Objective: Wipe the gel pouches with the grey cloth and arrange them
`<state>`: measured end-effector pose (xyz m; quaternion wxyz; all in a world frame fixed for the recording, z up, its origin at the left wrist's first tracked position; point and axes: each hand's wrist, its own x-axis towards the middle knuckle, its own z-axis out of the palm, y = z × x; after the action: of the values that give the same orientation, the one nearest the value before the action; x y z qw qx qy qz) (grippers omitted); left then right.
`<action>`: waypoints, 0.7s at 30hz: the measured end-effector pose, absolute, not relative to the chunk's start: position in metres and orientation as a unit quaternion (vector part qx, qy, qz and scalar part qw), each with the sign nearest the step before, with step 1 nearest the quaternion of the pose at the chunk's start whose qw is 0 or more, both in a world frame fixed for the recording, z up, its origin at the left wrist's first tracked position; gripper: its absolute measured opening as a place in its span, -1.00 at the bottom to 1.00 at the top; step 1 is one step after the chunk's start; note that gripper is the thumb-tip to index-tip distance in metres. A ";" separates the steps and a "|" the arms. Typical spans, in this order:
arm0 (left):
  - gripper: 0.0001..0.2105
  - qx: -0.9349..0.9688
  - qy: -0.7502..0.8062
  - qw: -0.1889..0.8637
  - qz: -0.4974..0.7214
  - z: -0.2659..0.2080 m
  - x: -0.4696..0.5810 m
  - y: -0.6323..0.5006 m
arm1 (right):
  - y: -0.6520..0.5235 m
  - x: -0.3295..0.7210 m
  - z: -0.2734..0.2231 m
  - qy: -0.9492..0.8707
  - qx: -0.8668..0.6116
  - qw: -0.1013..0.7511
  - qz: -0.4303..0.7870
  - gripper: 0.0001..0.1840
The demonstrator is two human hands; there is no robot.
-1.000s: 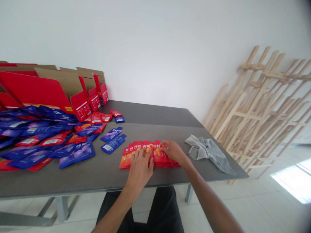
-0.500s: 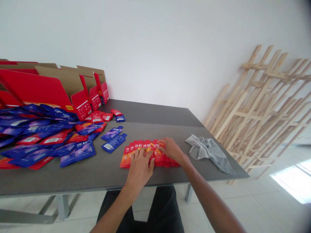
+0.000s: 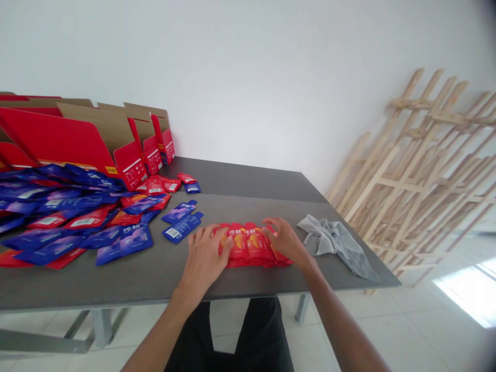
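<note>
A row of overlapping red pouches (image 3: 248,245) with orange fruit pictures and white lettering lies on the grey table before me. My left hand (image 3: 205,256) rests over the left end of this row, its fingers spread and its thumb on the pouches' front; it hides that end. At the other end my right hand (image 3: 285,240) touches the pouches with curved, parted fingers. Two blue pouches (image 3: 181,227) lie flat just beyond my left hand, one partly over the other.
A large heap of blue and red pouches (image 3: 77,206) covers the table's left side. Open red cartons (image 3: 73,137) stand behind it. A crumpled grey cloth (image 3: 335,240) lies near the right edge of the table (image 3: 248,183). Wooden easels (image 3: 411,170) lean against the wall.
My left hand has moved left, from the middle of the row to its left end, where it covers the fanned pouches. My right hand has shifted slightly right, with its fingers lifted a little.
</note>
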<state>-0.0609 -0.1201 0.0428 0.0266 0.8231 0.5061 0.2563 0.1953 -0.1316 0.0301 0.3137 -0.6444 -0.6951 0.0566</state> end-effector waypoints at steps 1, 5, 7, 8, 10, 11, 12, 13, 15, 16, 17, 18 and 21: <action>-0.61 0.814 0.520 0.022 0.257 0.045 -0.072 -0.108 | -0.136 0.199 0.030 -0.687 -0.643 0.333 0.050 -0.75; -0.59 0.750 0.616 -0.016 0.240 0.049 -0.125 -0.042 | -0.159 0.215 0.028 -0.640 -0.660 0.392 0.022 -0.72; -0.56 0.717 0.663 -0.023 0.216 0.050 -0.150 -0.002 | -0.172 0.220 0.026 -0.614 -0.673 0.412 0.014 -0.71; -0.55 0.704 0.680 -0.024 0.203 0.051 -0.160 0.018 | -0.179 0.221 0.024 -0.602 -0.677 0.423 0.011 -0.71; -0.50 0.684 0.709 -0.011 0.168 0.055 -0.176 0.055 | -0.193 0.222 0.021 -0.579 -0.685 0.443 0.008 -0.71; -0.48 0.677 0.719 0.000 0.155 0.057 -0.181 0.072 | -0.200 0.222 0.020 -0.569 -0.686 0.452 0.009 -0.71; -0.47 0.672 0.725 0.007 0.148 0.059 -0.184 0.088 | -0.206 0.222 0.019 -0.562 -0.688 0.459 0.011 -0.71; -0.47 0.664 0.734 0.013 0.143 0.060 -0.186 0.101 | -0.212 0.221 0.018 -0.555 -0.689 0.466 0.011 -0.71; -0.50 0.641 0.754 0.011 0.142 0.061 -0.187 0.124 | -0.225 0.221 0.018 -0.545 -0.689 0.478 0.005 -0.72; -0.54 0.626 0.767 0.007 0.140 0.060 -0.187 0.133 | -0.231 0.221 0.019 -0.542 -0.688 0.482 0.000 -0.73; -0.58 0.612 0.778 0.002 0.138 0.058 -0.186 0.140 | -0.237 0.222 0.019 -0.539 -0.688 0.486 -0.004 -0.74; -0.63 0.608 0.782 -0.002 0.138 0.055 -0.186 0.147 | -0.243 0.223 0.020 -0.536 -0.688 0.489 -0.009 -0.74; -0.75 0.612 0.774 0.013 0.162 0.047 -0.183 0.159 | -0.260 0.231 0.021 -0.517 -0.697 0.497 -0.023 -0.76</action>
<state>-0.1833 0.1591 0.0467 0.0135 0.6119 0.7740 0.1619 0.2310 -0.2599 0.0211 0.4969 -0.6966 -0.5171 -0.0229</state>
